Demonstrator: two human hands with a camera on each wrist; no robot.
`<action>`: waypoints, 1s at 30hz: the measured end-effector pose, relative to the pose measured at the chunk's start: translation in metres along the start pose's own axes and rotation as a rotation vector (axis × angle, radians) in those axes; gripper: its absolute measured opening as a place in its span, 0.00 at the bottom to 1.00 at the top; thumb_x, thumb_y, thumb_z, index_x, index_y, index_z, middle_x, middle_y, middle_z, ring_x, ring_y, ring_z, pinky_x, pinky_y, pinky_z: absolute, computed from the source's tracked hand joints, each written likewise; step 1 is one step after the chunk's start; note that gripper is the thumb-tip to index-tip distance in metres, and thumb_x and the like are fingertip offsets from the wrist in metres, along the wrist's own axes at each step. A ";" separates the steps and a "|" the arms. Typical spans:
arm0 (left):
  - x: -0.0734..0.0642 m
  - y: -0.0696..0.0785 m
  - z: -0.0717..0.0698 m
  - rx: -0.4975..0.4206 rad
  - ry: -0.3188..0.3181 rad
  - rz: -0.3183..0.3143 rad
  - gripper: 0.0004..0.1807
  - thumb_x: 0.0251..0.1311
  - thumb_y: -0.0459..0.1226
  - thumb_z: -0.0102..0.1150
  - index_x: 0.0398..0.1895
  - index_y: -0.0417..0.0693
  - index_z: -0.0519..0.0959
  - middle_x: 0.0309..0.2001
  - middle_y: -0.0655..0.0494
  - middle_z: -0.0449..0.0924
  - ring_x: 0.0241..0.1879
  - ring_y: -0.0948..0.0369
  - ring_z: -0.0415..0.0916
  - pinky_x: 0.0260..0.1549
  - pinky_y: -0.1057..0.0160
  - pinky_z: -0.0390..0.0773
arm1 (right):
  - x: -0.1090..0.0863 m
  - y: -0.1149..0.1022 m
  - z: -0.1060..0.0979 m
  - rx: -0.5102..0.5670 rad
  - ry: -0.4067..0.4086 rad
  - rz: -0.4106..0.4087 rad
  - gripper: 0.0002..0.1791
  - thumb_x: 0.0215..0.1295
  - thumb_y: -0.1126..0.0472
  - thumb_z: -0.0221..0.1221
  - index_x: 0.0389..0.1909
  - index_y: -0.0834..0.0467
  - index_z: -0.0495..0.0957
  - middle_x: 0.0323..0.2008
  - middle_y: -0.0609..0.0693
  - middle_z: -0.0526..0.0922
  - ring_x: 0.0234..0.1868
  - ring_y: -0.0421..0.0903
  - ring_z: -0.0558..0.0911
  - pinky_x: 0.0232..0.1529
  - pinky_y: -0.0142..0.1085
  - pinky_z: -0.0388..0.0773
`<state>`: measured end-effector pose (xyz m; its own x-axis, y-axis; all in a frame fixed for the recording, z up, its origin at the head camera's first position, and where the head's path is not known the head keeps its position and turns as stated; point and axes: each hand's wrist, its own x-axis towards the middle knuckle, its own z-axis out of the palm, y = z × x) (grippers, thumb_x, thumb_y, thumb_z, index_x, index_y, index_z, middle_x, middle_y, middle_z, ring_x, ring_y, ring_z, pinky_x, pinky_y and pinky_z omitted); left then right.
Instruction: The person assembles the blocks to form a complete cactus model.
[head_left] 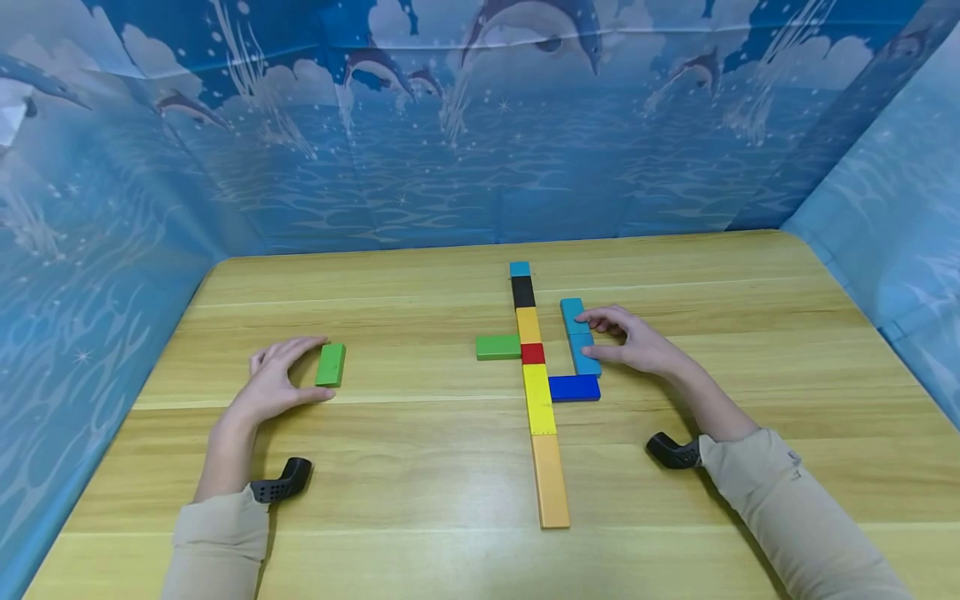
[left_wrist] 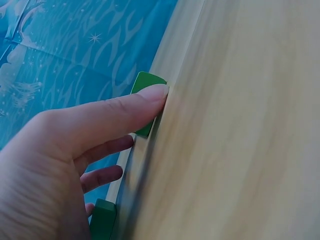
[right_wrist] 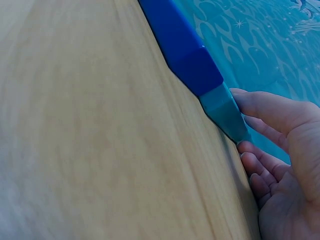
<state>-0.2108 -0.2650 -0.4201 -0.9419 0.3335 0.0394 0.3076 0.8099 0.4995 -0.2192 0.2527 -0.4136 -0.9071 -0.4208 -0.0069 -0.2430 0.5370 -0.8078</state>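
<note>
On the left of the table, my left hand pinches a green block lengthwise, thumb at its near end and index finger at its far end. In the left wrist view the thumb overlaps a green block, and another green piece shows low at the edge. My right hand touches two light-blue blocks set end to end. Its index fingertip is on the upper light-blue block, its thumb on the lower light-blue block. A dark blue block adjoins the lower one.
A line of blocks runs up the table's middle: orange, yellow, red, amber, black and light blue. Another green block branches left at the red one. An ocean-print cloth walls the table's back and sides.
</note>
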 end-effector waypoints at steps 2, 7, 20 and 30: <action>0.000 0.000 0.001 0.003 0.004 0.007 0.44 0.42 0.48 0.70 0.64 0.46 0.63 0.61 0.40 0.62 0.59 0.42 0.54 0.53 0.40 0.42 | 0.002 0.010 0.001 -0.001 0.002 -0.005 0.27 0.58 0.61 0.61 0.58 0.62 0.68 0.49 0.57 0.69 0.47 0.50 0.66 0.47 0.41 0.63; 0.000 0.001 0.002 0.006 0.027 0.013 0.41 0.43 0.47 0.70 0.62 0.45 0.65 0.60 0.40 0.63 0.57 0.42 0.56 0.51 0.41 0.43 | 0.004 0.017 0.001 0.019 0.004 -0.006 0.27 0.58 0.59 0.62 0.58 0.59 0.68 0.49 0.55 0.69 0.47 0.49 0.66 0.47 0.41 0.63; 0.027 0.026 0.019 -0.073 0.154 0.045 0.39 0.36 0.47 0.74 0.55 0.42 0.71 0.53 0.43 0.72 0.56 0.45 0.62 0.54 0.42 0.48 | 0.003 0.016 0.000 0.008 0.005 -0.019 0.26 0.59 0.59 0.61 0.58 0.60 0.68 0.48 0.55 0.69 0.47 0.49 0.66 0.47 0.39 0.63; 0.083 0.070 0.055 -0.155 0.164 0.101 0.39 0.38 0.46 0.73 0.56 0.43 0.70 0.51 0.46 0.72 0.51 0.49 0.65 0.55 0.44 0.52 | 0.004 0.017 0.001 0.005 0.006 -0.025 0.26 0.58 0.59 0.61 0.57 0.60 0.68 0.48 0.56 0.70 0.47 0.49 0.66 0.47 0.41 0.63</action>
<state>-0.2599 -0.1535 -0.4295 -0.9204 0.3160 0.2302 0.3894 0.6883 0.6121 -0.2267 0.2595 -0.4277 -0.9027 -0.4299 0.0171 -0.2640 0.5222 -0.8109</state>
